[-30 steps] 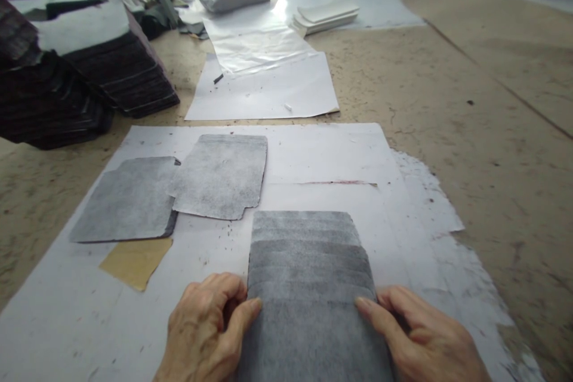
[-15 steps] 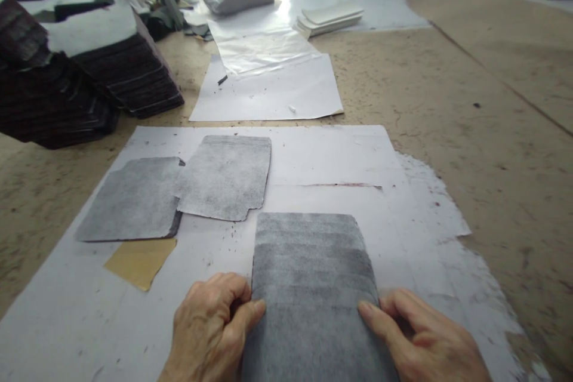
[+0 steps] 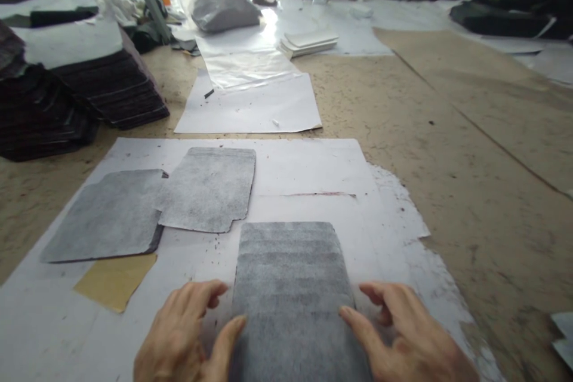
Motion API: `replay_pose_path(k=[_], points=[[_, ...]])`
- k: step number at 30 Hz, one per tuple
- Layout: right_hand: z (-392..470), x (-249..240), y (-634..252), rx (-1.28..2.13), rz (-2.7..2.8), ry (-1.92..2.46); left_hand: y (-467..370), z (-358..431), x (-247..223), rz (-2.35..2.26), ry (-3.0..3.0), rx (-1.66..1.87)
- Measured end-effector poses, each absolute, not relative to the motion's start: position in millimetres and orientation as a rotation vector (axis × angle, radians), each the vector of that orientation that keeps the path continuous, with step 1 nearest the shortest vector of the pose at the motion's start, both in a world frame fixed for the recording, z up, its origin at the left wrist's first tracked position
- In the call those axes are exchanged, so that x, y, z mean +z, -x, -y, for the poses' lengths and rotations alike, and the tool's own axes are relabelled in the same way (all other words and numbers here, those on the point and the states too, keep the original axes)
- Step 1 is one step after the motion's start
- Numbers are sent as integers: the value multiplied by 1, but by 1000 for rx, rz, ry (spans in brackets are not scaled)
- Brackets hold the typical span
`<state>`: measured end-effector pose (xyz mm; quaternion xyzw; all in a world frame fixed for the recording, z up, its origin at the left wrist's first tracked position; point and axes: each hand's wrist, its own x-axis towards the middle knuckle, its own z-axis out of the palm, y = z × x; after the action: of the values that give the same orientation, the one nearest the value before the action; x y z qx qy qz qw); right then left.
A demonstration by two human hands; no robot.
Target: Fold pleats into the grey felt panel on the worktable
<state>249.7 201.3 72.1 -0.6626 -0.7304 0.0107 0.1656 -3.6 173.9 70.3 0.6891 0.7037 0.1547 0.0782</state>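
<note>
From where I stand, I see the fanned grey pieces [image 3: 290,304] lying on the white sheet [image 3: 308,167], between the two hands and near to the person. The left hand [image 3: 183,328] is spread, its thumb at the left edge of the pieces and its fingers away from them; the right hand [image 3: 403,328] is spread in the same way at the right edge. Whether the thumbs press or only rest, I cannot tell. The pieces look light and thin, with a dry, fuzzy surface, so I judge that they bend easily, do not tear quickly, and may slide a little one upon another. The best hold, I think, is at both long sides, thumbs above and fingers below, with gentle pressure so the steps between layers stay even. The near end of the pieces is cut off from view, their underside is hidden, and the layers are difficult to count. Far back, what the clear plastic bag [image 3: 224,3] contains is hard to make out.
</note>
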Motion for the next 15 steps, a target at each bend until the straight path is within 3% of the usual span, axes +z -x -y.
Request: replay_pose_path(k=[3, 7, 15], points=[[-221, 76, -252, 38, 2083, 1659, 12, -190, 72, -1966, -2259, 604], [-253, 74, -248, 260, 2211, 1447, 3, -222, 74, -1833, -2261, 536], [-280, 76, -245, 764, 2231, 1638, -7, -257, 88, -1758, -1947, 183]])
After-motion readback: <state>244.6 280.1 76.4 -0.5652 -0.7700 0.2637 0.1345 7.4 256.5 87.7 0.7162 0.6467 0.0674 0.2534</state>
